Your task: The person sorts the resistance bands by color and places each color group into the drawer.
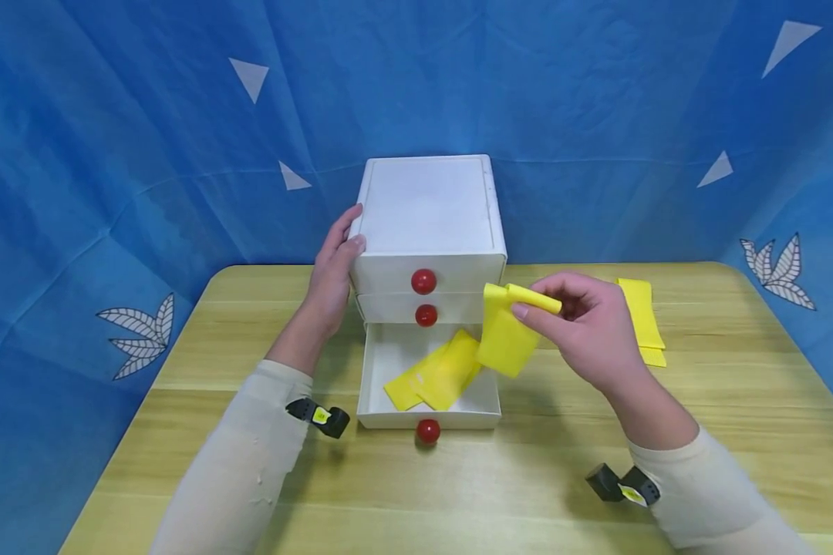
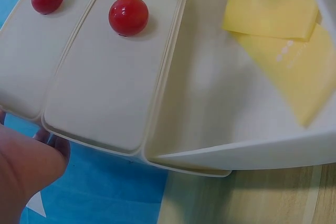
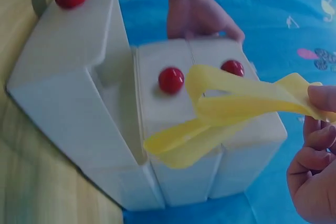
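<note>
A white cabinet (image 1: pixel 426 204) with red-knobbed drawers stands on the table, its bottom drawer (image 1: pixel 382 420) pulled out. Inside that drawer lie flat, overlapping folded yellow bands (image 1: pixel 440 378), rubbery-looking, one with white print. My left hand (image 1: pixel 332 274) rests against the cabinet's upper left side, thumb near the front corner; the side hides part of its fingers in the left wrist view. Between thumb and fingers, my right hand (image 1: pixel 593 327) pinches a folded yellow band (image 1: pixel 510 331) above the drawer's right edge. Its folds hang loosely in the right wrist view (image 3: pixel 231 103).
Another folded yellow band (image 1: pixel 642 320) lies on the wooden table (image 1: pixel 729 401) to the right, partly behind my right hand. The two upper drawers, with red knobs (image 1: pixel 423 281), are closed. A blue patterned cloth (image 1: pixel 597 116) hangs behind the table.
</note>
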